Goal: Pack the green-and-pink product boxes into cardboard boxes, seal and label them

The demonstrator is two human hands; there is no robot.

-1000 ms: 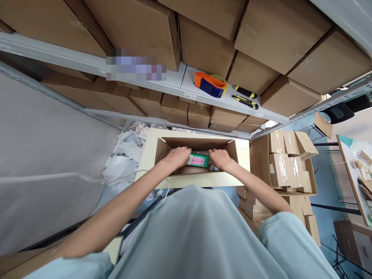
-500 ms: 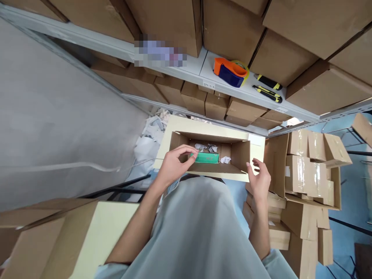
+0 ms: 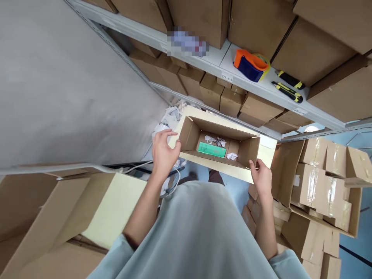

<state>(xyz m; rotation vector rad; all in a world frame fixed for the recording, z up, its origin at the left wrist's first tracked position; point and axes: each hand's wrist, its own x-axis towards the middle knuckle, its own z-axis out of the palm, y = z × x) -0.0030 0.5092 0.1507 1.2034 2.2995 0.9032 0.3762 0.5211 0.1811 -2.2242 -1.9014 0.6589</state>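
Observation:
An open cardboard box point(image 3: 188, 133) stands on a pale yellow tabletop. Inside lies a green box point(image 3: 211, 149) with crumpled paper point(image 3: 232, 156) around it, some along the far wall and one wad to the right. My left hand point(image 3: 165, 153) is just off the left end of the cardboard box, thumb and fingers spread, with nothing between them. At the near right corner, my right hand point(image 3: 261, 177) pinches the cardboard box's edge between thumb and fingers.
A shelf ahead holds an orange and blue tape dispenser point(image 3: 251, 65), two utility knives point(image 3: 287, 92) and many cartons. Stacked small cartons point(image 3: 316, 186) fill a large box at the right. Crumpled paper point(image 3: 171, 116) lies behind the table; a grey wall point(image 3: 87, 89) rises left.
My left hand has moved left, out from over the green box, to outside the cardboard box. My right hand has closed on the right corner. The view has turned and shifted.

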